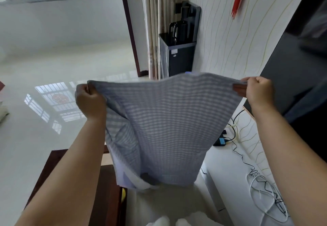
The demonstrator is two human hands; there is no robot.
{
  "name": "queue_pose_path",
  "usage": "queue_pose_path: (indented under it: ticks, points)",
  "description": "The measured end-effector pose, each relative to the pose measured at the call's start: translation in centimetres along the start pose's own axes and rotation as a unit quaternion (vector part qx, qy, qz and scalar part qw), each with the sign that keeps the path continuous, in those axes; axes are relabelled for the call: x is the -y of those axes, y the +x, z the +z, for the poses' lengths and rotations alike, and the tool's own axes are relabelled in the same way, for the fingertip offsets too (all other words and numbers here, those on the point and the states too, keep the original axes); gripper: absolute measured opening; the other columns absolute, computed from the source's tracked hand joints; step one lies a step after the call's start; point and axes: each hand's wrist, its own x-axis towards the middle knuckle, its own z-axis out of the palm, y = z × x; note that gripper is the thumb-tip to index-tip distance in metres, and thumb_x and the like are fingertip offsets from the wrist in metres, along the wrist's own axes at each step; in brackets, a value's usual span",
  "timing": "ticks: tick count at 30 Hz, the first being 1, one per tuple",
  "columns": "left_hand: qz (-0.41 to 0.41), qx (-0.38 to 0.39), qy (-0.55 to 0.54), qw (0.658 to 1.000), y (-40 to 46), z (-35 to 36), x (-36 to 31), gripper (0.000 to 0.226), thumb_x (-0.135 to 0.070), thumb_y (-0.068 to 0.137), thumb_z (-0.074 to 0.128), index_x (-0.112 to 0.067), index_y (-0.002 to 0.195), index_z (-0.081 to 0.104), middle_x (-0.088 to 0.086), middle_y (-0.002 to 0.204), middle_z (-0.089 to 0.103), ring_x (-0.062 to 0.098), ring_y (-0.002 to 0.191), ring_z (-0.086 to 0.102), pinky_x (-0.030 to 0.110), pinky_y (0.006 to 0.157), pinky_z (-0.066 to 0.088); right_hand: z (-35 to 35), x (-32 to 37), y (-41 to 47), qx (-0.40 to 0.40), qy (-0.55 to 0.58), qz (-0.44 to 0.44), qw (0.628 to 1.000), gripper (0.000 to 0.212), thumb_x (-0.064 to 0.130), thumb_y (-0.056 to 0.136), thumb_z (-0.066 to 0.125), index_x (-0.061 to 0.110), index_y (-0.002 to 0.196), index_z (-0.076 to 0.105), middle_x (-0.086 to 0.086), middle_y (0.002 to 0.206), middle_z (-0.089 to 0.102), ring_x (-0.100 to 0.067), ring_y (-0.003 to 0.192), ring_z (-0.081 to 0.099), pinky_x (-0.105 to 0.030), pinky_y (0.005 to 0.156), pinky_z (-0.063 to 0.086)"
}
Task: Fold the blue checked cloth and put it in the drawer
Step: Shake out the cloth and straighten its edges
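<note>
The blue checked cloth [168, 125] hangs spread out in the air in front of me, held up by its top edge. My left hand [90, 100] grips the top left corner in a closed fist. My right hand [259, 91] pinches the top right corner. The cloth's lower edge droops to about knee height, with a fold bunched at its lower left. No drawer shows in this view.
A dark wooden table [74, 181] stands at lower left. A white low cabinet [230, 181] with tangled cables [265, 187] runs along the right wall. A black water dispenser with a kettle [178, 45] stands at the back. A glossy pale floor [44, 84] stretches left.
</note>
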Motion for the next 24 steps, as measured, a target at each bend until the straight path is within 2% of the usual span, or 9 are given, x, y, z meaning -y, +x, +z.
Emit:
queue_pose_path:
  ticks: [3, 5, 7, 11, 16, 17, 20, 22, 24]
  points:
    - [-0.008, -0.029, -0.011, 0.999, 0.5, -0.3, -0.8, 0.024, -0.025, 0.097, 0.044, -0.018, 0.074, 0.047, -0.004, 0.067, 0.047, 0.025, 0.077, 0.049, 0.029, 0.070, 0.034, 0.1, 0.0, 0.6, 0.030, 0.068, 0.004, 0.997, 0.027, 0.007, 0.088, 0.037, 0.015, 0.077, 0.060, -0.012, 0.084, 0.069, -0.012, 0.064, 0.069, -0.034, 0.073, 0.056]
    - [-0.028, -0.032, -0.012, 0.999, 0.9, -0.3, -1.9, 0.022, -0.024, 0.097, 0.045, -0.011, 0.080, 0.052, 0.010, 0.078, 0.054, 0.027, 0.080, 0.051, 0.031, 0.074, 0.036, 0.7, 0.2, 0.7, 0.053, -0.006, -0.030, 0.998, 0.013, 0.008, 0.086, 0.049, 0.013, 0.094, 0.058, -0.005, 0.094, 0.065, -0.013, 0.080, 0.065, -0.034, 0.081, 0.051]
    - [-0.058, -0.031, -0.012, 0.998, 1.0, -0.3, -2.3, 0.024, -0.025, 0.097, 0.045, -0.014, 0.076, 0.048, 0.005, 0.075, 0.052, 0.021, 0.078, 0.047, 0.030, 0.077, 0.037, 1.4, -0.4, 0.3, 0.051, -0.098, -0.072, 0.991, 0.026, 0.015, 0.084, 0.063, 0.011, 0.108, 0.055, 0.000, 0.099, 0.060, -0.017, 0.089, 0.057, -0.033, 0.083, 0.046]
    - [-0.108, -0.020, -0.004, 0.994, 1.3, -0.1, -1.7, 0.035, -0.028, 0.096, 0.046, -0.026, 0.062, 0.037, -0.012, 0.063, 0.043, 0.017, 0.077, 0.046, 0.027, 0.073, 0.037, 1.9, -1.4, -0.5, -0.009, -0.141, -0.100, 0.985, 0.030, 0.036, 0.082, 0.070, 0.010, 0.093, 0.059, -0.005, 0.091, 0.063, -0.024, 0.083, 0.057, -0.035, 0.074, 0.045]
    - [-0.119, -0.014, 0.003, 0.993, 2.0, 0.2, -1.5, 0.038, -0.028, 0.094, 0.048, -0.026, 0.058, 0.034, -0.005, 0.063, 0.045, 0.019, 0.076, 0.045, 0.028, 0.073, 0.038, 2.5, -1.8, 0.4, -0.060, -0.143, -0.165, 0.974, 0.027, 0.028, 0.081, 0.073, 0.004, 0.086, 0.063, -0.017, 0.121, 0.050, -0.029, 0.112, 0.050, -0.026, 0.088, 0.039]
    - [-0.128, -0.019, 0.002, 0.992, 2.1, 0.2, -1.4, 0.038, -0.028, 0.094, 0.048, -0.025, 0.058, 0.035, -0.003, 0.064, 0.047, 0.019, 0.076, 0.045, 0.027, 0.072, 0.036, 2.4, -1.7, 0.5, -0.042, -0.132, -0.172, 0.975, 0.025, 0.028, 0.082, 0.072, 0.005, 0.086, 0.062, -0.015, 0.119, 0.051, -0.028, 0.109, 0.051, -0.026, 0.087, 0.040]
    - [-0.153, -0.030, 0.001, 0.988, 2.6, 0.1, -1.7, 0.037, -0.029, 0.094, 0.047, -0.027, 0.059, 0.036, -0.002, 0.071, 0.051, 0.017, 0.079, 0.047, 0.017, 0.066, 0.036, 2.1, -1.4, 0.1, 0.059, -0.081, -0.157, 0.983, 0.019, 0.031, 0.090, 0.062, 0.013, 0.089, 0.055, -0.007, 0.092, 0.057, -0.019, 0.083, 0.051, -0.027, 0.072, 0.040]
    - [-0.156, -0.034, 0.001, 0.987, 3.3, 0.3, -2.0, 0.036, -0.029, 0.094, 0.047, -0.028, 0.059, 0.038, -0.005, 0.071, 0.052, 0.014, 0.081, 0.047, 0.007, 0.059, 0.034, 2.2, -1.3, -0.4, 0.051, -0.058, -0.188, 0.979, 0.017, 0.030, 0.095, 0.055, 0.015, 0.090, 0.050, -0.003, 0.087, 0.053, -0.017, 0.079, 0.047, -0.027, 0.068, 0.040]
    - [-0.151, -0.040, -0.011, 0.988, 4.2, 0.5, -2.8, 0.033, -0.030, 0.095, 0.048, -0.027, 0.062, 0.044, -0.002, 0.078, 0.055, 0.015, 0.082, 0.049, 0.009, 0.061, 0.034, 2.6, -0.8, -1.3, 0.015, -0.026, -0.216, 0.976, 0.012, 0.027, 0.098, 0.048, 0.016, 0.093, 0.047, 0.005, 0.082, 0.049, -0.011, 0.077, 0.047, -0.018, 0.067, 0.039]
